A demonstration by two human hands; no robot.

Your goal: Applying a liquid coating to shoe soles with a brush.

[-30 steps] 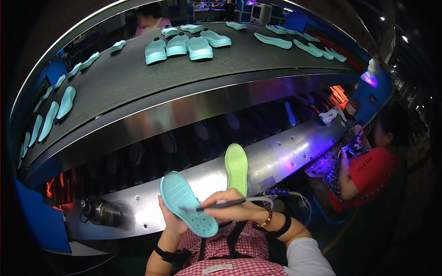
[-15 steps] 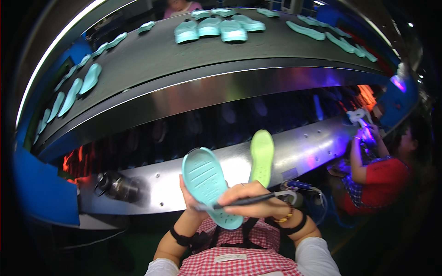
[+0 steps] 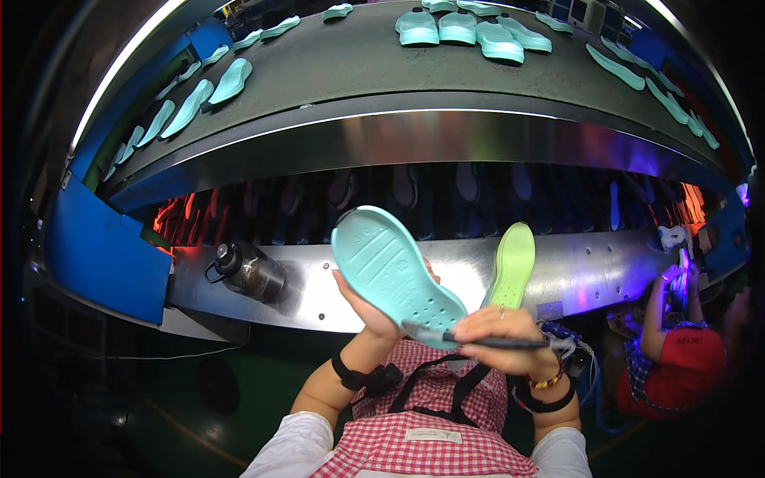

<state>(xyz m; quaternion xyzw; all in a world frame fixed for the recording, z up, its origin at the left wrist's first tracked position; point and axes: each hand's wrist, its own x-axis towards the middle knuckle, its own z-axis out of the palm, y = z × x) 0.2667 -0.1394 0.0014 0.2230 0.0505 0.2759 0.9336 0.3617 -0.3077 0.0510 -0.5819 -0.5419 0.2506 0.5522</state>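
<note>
My left hand (image 3: 374, 311) is closed around a turquoise shoe sole (image 3: 386, 259), holding it tilted above the steel ledge with its grooved, dotted face toward me. In my right hand (image 3: 506, 334) is a brush (image 3: 510, 343) with a dark handle and a thin pale tube at its rear end. The brush's greyish tip lies at the near end of the sole and looks to be touching it. Just beyond my right hand, a lime-green sole (image 3: 512, 267) lies on the ledge, its near end close to my fingers.
The steel ledge (image 3: 311, 279) carries a dark bottle (image 3: 247, 272) at left. Above it runs a dark conveyor belt (image 3: 335, 68) bearing turquoise soles (image 3: 190, 107) and several turquoise shoes (image 3: 500, 41). A co-worker in red (image 3: 689, 358) works at the far right.
The view has shifted, moving the conveyor and ledge rightward in the picture. The turquoise sole is turned more diagonally, and the brush has moved from its middle part to its near end.
</note>
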